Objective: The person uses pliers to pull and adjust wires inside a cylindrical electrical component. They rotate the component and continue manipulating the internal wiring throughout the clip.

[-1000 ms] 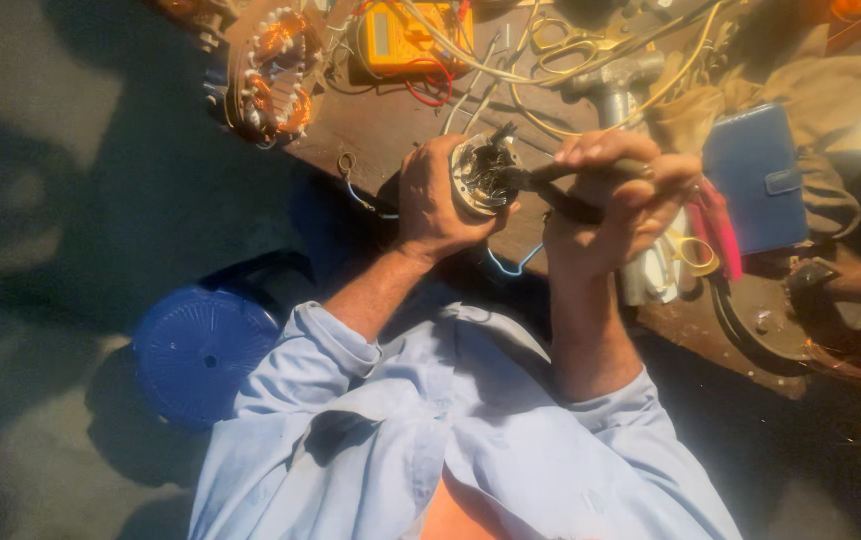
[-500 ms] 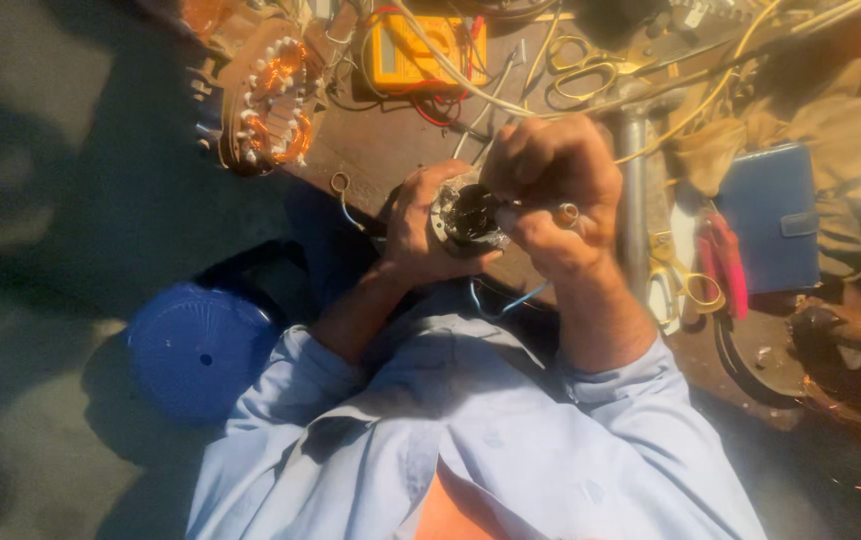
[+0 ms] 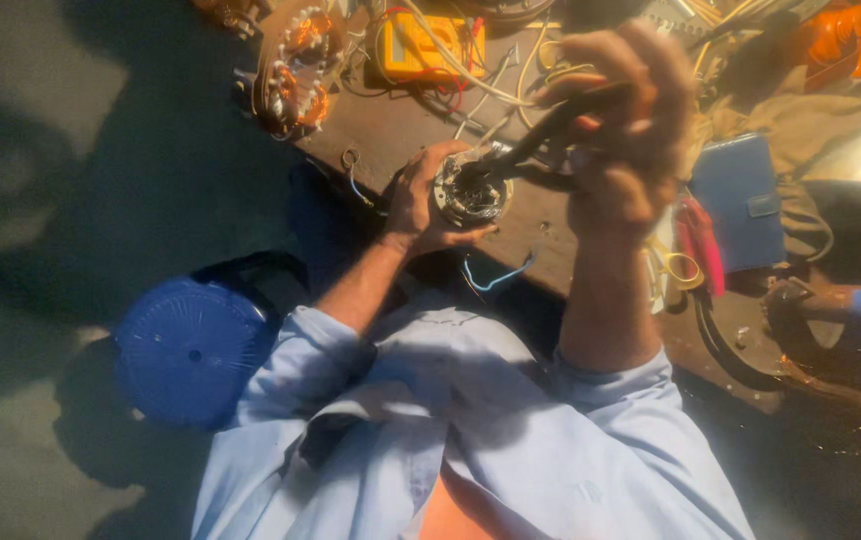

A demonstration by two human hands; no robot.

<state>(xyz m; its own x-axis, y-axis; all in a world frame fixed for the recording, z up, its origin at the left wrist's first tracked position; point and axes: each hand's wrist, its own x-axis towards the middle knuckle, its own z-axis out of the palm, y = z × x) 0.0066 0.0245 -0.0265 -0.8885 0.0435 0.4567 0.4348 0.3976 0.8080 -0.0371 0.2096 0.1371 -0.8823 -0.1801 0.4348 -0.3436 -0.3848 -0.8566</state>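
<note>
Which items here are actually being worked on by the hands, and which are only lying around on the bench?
In use:
- round wound motor part, held in the left hand
- dark-handled pliers, gripped by the right hand, tips at the part

Lying about:
- yellow multimeter
- copper-wound stator
- blue pouch
- red-handled tool
- blue round stool
- loose wires

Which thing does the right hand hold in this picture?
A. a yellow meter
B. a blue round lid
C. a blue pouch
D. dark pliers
D: the right hand grips dark pliers, whose tips reach the round metal part held in the left hand.
</note>
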